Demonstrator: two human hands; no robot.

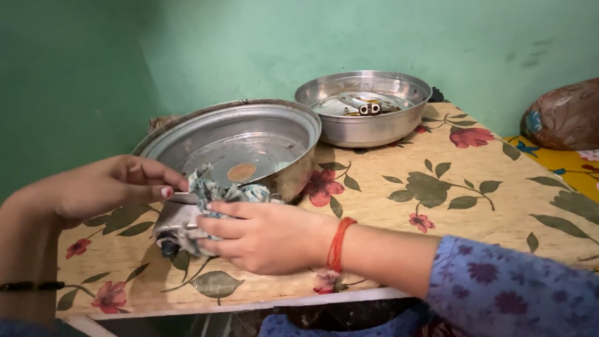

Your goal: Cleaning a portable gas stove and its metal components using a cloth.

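The right hand [265, 237], with an orange thread band [337, 243] at its wrist, is closed around a crumpled blue-and-white patterned rag [218, 192] and presses it against a small silver metal appliance part with a black knob at its end [178, 228]. The fingers curl over the rag and the top of the part, gripping both. The left hand [103, 187] comes in from the other side; its thumb and forefinger pinch the upper edge of the metal part just beside the rag, the remaining fingers loosely bent.

All this happens right in front of a wide, tilted round steel pan with a brownish spot at its centre [240, 146], which leans on the floral-printed tabletop [437, 187] (its near rim almost meets the rag). Behind that pan, toward the green wall [262, 43], stands a smaller round steel bowl holding some small metal fittings [365, 112]. Well away from the pan, a brown patterned cushion [564, 115] lies on a yellow cloth [571, 165].
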